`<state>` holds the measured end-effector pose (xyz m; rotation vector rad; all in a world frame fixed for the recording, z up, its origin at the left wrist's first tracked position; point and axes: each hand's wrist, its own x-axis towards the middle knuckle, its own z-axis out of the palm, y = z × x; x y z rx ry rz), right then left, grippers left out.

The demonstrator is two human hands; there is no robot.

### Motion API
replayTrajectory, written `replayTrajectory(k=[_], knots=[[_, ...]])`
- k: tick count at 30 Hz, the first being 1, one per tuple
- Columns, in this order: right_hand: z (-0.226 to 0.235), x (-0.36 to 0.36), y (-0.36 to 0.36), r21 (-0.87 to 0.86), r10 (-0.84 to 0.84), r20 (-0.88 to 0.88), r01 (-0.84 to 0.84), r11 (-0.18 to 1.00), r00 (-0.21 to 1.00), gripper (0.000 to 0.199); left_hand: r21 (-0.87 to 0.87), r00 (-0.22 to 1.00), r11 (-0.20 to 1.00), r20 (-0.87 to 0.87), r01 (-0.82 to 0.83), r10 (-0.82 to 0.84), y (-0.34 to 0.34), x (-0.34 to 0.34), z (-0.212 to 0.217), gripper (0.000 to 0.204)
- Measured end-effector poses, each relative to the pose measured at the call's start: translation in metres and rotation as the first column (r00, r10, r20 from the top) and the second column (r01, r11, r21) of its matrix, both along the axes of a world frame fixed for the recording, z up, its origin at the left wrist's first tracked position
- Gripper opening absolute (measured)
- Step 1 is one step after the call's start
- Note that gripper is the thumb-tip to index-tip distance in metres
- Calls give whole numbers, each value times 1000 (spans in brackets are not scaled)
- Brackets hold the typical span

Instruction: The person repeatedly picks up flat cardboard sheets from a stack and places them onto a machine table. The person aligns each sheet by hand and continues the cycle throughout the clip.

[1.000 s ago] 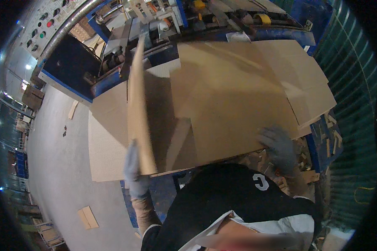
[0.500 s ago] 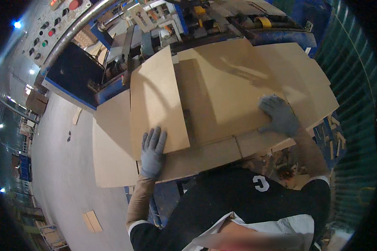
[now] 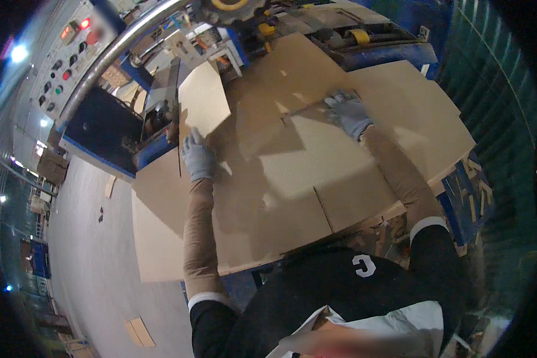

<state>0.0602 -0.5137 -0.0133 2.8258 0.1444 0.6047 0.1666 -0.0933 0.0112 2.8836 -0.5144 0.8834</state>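
A brown cardboard sheet with a raised left panel (image 3: 204, 98) lies partly under the machine (image 3: 206, 45). Against the near edge of that panel rests my left hand (image 3: 198, 158), grey-gloved, its fingers stretched out. My right hand (image 3: 347, 113), also gloved, lies flat with fingers spread near the right side of the sheet's wide middle panel (image 3: 298, 71). Under both hands a large slotted cardboard blank (image 3: 286, 161) spreads toward me, its right flap (image 3: 409, 113) reaching out beyond my right hand. Neither hand is wrapped round anything.
At the upper left stands a control panel (image 3: 65, 74) with knobs and buttons, beside a metal pipe (image 3: 122, 45). A green corrugated wall (image 3: 495, 119) is close on the right. Cardboard scraps (image 3: 480, 191) lie low at the right, and a cardboard piece (image 3: 139, 332) on the floor.
Both hands have moved away from me, toward the machine. The upper cardboard sheet has slid farther in under it, baring more of the blank below.
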Motion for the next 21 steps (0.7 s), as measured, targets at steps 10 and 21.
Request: replayTrajectory(k=[10, 21], knots=[[-25, -233, -90, 616, -829, 245, 579, 534, 503, 57, -723, 628, 182, -413, -666, 659, 166, -206, -11, 71], [-87, -223, -113, 506, -918, 202, 766, 397, 343, 80, -424, 331, 122, -466, -898, 821, 233, -202, -44, 88]])
